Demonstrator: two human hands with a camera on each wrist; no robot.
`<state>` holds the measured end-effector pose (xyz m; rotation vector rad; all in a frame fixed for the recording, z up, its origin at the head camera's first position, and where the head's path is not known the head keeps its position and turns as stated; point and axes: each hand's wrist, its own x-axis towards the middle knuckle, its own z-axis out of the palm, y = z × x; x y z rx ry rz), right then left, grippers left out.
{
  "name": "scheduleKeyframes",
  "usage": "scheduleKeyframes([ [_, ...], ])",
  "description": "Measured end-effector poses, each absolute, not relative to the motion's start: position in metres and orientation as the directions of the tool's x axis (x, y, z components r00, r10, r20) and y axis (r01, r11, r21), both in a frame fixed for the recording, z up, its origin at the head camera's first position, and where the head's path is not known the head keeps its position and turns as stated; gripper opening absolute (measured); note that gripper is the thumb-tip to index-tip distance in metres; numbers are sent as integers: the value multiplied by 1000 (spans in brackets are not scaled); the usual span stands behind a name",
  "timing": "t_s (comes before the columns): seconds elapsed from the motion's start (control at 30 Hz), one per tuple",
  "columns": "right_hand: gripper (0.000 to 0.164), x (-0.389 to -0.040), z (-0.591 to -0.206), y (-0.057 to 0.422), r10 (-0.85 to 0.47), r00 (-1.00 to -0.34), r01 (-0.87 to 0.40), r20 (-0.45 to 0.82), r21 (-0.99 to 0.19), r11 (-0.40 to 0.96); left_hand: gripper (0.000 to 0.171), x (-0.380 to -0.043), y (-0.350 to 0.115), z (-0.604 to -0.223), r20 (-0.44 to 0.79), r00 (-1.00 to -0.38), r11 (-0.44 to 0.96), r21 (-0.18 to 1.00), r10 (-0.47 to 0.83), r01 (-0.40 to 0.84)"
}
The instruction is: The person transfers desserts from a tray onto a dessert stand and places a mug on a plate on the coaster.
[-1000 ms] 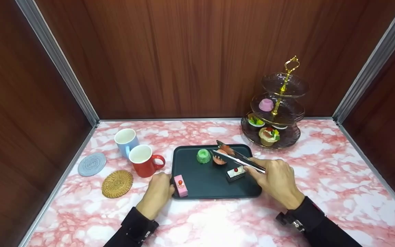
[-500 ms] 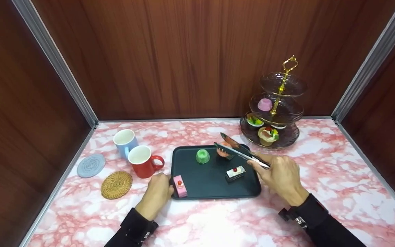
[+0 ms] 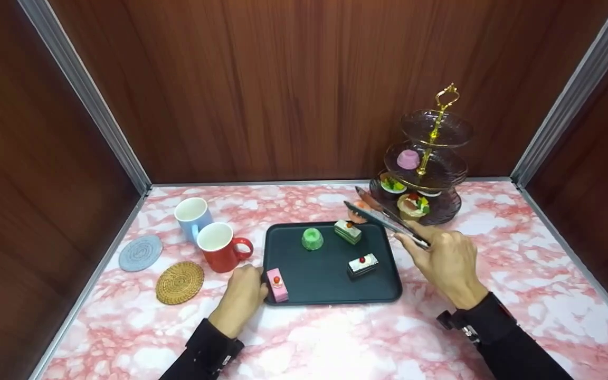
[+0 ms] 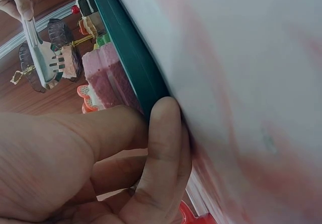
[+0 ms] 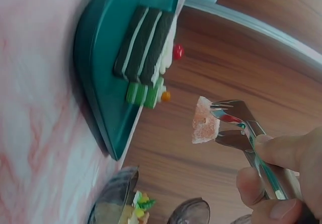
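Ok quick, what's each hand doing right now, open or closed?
Left hand: closed, pinching the dark tray at its edge.
Right hand: closed, holding tongs that grip an orange cake in the air.

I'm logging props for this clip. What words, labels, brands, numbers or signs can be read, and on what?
None can be read.
The tongs, tray, red mug and blue mug show no lettering.
Any print on the wrist straps would be too small to read.

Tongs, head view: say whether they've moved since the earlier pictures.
Yes: against the tray, the tongs have shifted right and up the picture, toward the tiered stand.
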<state>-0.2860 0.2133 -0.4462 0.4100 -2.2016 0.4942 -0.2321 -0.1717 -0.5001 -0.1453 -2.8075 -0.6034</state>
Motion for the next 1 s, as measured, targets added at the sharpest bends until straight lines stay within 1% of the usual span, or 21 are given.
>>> scheduleKeyframes([
  [0.43,36,-295,-435,233,-108,-530,-455,841,-174,873,8,-233,-172,-499,269,-962,911,385,42,147],
  [0.6,39,-296,-433,240,-92,-526,-432,845,-173,885,6,-232,-172,-500,272,-961,913,382,38,144],
  [0.77,41,-298,-430,247,-43,-515,-420,856,-209,883,6,-232,-172,-500,276,-960,911,384,41,150],
  [0.87,40,-299,-428,252,-16,-506,-412,862,-225,883,5,-232,-172,-500,276,-960,910,386,43,152],
  [1.0,37,-300,-423,258,12,-511,-385,859,-242,891,6,-232,-171,-499,277,-960,911,383,44,152],
])
